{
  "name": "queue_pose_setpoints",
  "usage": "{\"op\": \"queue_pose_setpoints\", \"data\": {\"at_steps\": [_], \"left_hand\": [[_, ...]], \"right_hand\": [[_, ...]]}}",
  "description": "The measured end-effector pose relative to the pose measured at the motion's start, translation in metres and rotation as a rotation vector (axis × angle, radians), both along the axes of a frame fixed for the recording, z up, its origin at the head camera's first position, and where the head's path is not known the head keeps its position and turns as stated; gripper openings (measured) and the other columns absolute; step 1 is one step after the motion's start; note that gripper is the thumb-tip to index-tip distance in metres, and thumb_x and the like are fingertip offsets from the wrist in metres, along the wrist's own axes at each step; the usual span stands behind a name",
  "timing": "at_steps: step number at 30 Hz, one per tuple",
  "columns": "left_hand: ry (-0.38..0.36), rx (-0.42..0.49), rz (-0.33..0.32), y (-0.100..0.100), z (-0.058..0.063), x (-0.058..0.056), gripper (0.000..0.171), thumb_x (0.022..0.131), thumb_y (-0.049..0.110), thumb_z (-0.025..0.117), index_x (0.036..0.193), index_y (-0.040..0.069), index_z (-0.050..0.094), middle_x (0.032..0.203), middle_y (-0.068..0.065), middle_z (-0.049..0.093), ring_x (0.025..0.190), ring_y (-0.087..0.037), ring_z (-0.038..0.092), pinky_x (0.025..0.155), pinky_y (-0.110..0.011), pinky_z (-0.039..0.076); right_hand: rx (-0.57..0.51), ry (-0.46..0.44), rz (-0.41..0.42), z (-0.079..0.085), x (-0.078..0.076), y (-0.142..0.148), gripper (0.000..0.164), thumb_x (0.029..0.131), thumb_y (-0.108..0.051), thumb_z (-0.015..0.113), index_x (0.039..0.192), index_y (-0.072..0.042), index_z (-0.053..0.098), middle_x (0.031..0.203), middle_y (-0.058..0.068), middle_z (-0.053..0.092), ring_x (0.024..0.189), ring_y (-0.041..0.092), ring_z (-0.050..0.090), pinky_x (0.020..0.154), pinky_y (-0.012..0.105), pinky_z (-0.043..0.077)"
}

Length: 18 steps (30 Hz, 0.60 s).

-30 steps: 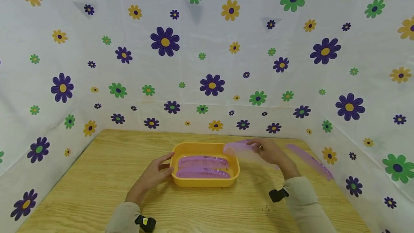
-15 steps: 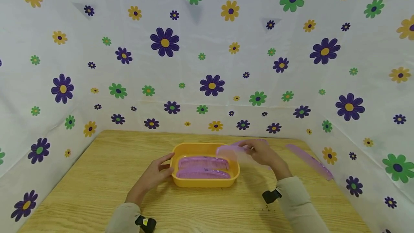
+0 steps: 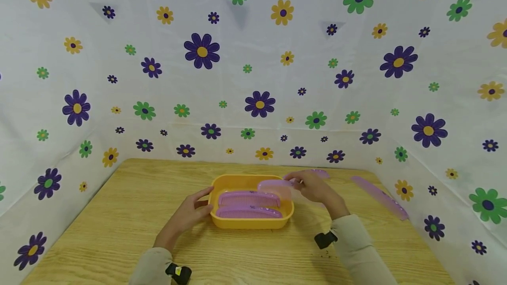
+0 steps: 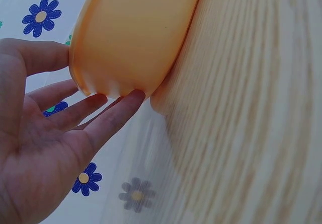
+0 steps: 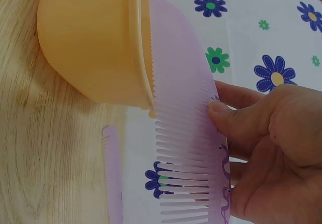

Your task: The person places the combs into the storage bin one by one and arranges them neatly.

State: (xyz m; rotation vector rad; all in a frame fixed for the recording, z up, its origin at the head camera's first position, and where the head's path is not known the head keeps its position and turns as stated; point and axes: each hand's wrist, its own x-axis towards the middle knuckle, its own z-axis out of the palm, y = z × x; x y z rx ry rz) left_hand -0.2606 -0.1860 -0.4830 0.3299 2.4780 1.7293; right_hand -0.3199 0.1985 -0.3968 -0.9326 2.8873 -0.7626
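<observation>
A yellow plastic tub (image 3: 249,223) stands on the wooden table, with two purple combs (image 3: 248,195) lying side by side inside it. My left hand (image 3: 189,212) touches the tub's left end; the left wrist view shows its extended fingertips (image 4: 136,97) against the outer wall. Above the tub's right rim, my right hand (image 3: 314,186) holds another purple comb (image 3: 275,184) between thumb and fingers. In the right wrist view that comb (image 5: 183,83) is gripped along its printed spine, teeth toward the tub, one end overlapping the rim.
Behind my right hand a purple comb (image 3: 320,173) lies at the table's back edge. One more comb (image 3: 380,197) lies along the right edge. Flower-printed white cloth (image 3: 253,78) encloses the table (image 3: 237,258) at the back and sides.
My right hand has moved left with its comb, bringing the comb's end over the tub. The left hand and the tub have stayed in place.
</observation>
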Motion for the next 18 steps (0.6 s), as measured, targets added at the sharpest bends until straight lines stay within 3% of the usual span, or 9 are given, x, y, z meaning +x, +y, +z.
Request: {"op": "queue_pose_setpoints", "data": {"at_steps": [8,18], "left_hand": [[0.008,-0.001,-0.009,0.000,0.001,0.001,0.060,0.104,0.008,0.059,0.159,0.003,0.037,0.165,-0.026,0.033,0.140,-0.052,0.049,0.098,-0.040,0.062],[0.005,0.001,-0.009,0.000,0.000,0.001,0.060,0.103,0.008,0.059,0.159,0.005,0.038,0.164,-0.026,0.033,0.140,-0.051,0.049,0.099,-0.042,0.061]], "right_hand": [[0.008,-0.053,-0.036,0.006,0.004,-0.012,0.032,0.100,0.006,0.054,0.124,-0.005,0.071,0.115,0.017,0.073,0.098,0.026,0.065,0.088,0.044,0.060],[0.008,-0.058,-0.039,0.006,0.002,-0.022,0.031,0.102,0.005,0.052,0.123,-0.007,0.072,0.119,0.016,0.072,0.104,0.029,0.066,0.096,0.050,0.059]]}}
